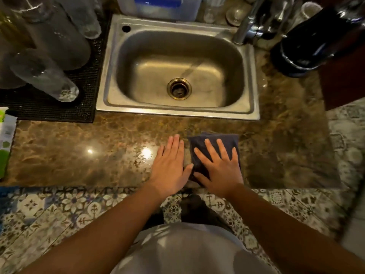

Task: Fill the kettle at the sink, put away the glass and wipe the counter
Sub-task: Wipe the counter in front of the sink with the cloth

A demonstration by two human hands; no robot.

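A folded dark blue cloth (229, 142) lies on the brown marble counter (79, 155) in front of the steel sink (177, 113). My right hand (219, 169) presses flat on the cloth with fingers spread. My left hand (169, 167) rests flat on the bare counter just left of the cloth, its thumb touching the cloth's edge. A black kettle (314, 38) stands on its base at the back right, beside the tap (246, 24). Upturned glasses (45, 76) stand on a black mat (59, 107) at the left.
The sink basin holds nothing but its drain (179, 88). A clear container with a blue band (160, 4) and more glassware (235, 12) sit behind the sink. A green and white package (5, 139) lies at the far left edge. Patterned floor tiles lie below the counter's front edge.
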